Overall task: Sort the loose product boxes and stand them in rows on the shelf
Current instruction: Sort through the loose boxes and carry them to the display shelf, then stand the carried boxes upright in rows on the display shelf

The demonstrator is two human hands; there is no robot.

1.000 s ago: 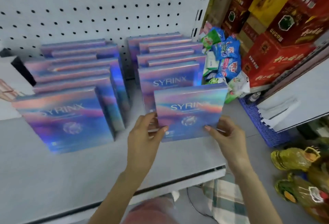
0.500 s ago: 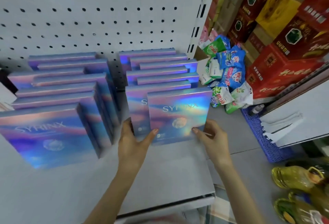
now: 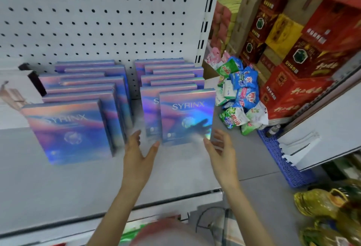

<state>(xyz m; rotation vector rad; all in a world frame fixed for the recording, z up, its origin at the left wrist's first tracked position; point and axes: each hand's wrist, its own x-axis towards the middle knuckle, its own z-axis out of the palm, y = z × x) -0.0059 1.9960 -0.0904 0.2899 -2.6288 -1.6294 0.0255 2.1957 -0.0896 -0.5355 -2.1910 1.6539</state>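
Two rows of iridescent blue-purple SYRINX boxes stand upright on the grey shelf (image 3: 58,183), in front of a white pegboard. The left row's front box (image 3: 68,130) is the nearest. The right row's front box (image 3: 186,116) stands offset to the right of the box behind it. My left hand (image 3: 139,154) hovers open just below its lower left corner, fingers spread. My right hand (image 3: 220,149) is open at its lower right corner, apart from the box. Neither hand holds anything.
A heap of green, blue and white packets (image 3: 239,97) lies on the floor right of the shelf. Red and yellow cartons (image 3: 297,54) are stacked behind it. A blue plastic crate (image 3: 283,159), a white shelf unit (image 3: 332,128) and gold-wrapped items (image 3: 320,204) stand at the right.
Both hands held the front right box and stood it against the right row. They have since let go and drawn back slightly with fingers spread.
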